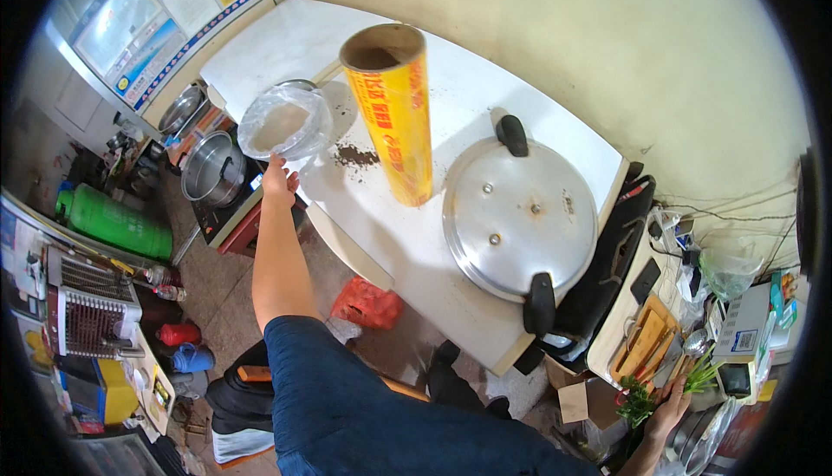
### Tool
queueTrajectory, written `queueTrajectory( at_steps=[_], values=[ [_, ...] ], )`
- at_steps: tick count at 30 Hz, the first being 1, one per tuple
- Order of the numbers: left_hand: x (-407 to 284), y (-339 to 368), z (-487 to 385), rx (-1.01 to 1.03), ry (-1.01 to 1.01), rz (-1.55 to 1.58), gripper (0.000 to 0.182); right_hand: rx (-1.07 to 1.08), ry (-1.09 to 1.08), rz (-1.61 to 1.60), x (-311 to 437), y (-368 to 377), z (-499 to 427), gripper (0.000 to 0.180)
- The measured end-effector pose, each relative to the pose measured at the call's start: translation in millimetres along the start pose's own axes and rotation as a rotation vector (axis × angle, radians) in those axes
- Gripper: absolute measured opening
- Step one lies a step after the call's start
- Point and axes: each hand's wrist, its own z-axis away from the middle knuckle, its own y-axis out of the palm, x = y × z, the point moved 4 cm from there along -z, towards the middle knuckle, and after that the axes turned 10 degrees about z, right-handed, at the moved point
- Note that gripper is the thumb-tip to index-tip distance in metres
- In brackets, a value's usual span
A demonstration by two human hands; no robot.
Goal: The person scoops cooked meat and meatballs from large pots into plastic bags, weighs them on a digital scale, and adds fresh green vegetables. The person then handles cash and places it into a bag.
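Note:
My left hand [279,183] reaches to the left end of the white table and pinches the near rim of a bowl lined with a clear plastic bag [317,126]. A greyish-beige surface shows inside the bowl; whether it is contents or the bottom, I cannot tell. Behind it peeks the rim of a metal vessel [300,83]. Low at the right, my right hand [668,411] is closed around a bunch of leafy green herbs [637,403], its cut stems pointing away from the leaves.
On the white table [455,320] stand a tall yellow cling-film roll [396,131] and a large lidded aluminium pressure cooker [520,216], with dark crumbs [356,155] nearby. A steel pot [213,167] sits on a cooktop at left. A cutting board [643,336] with knives lies at right.

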Motion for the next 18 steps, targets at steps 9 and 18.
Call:
queueTrajectory(
  at_steps=[9,18],
  values=[
    [-11,5,-51,0.140,0.014,0.296,0.019,0.064,0.028,0.065,-4,63,-16,0.026],
    [-11,-20,13,0.174,0.068,0.333,0.015,0.112,0.043,0.100,-13,72,-22,0.024]
  ],
)
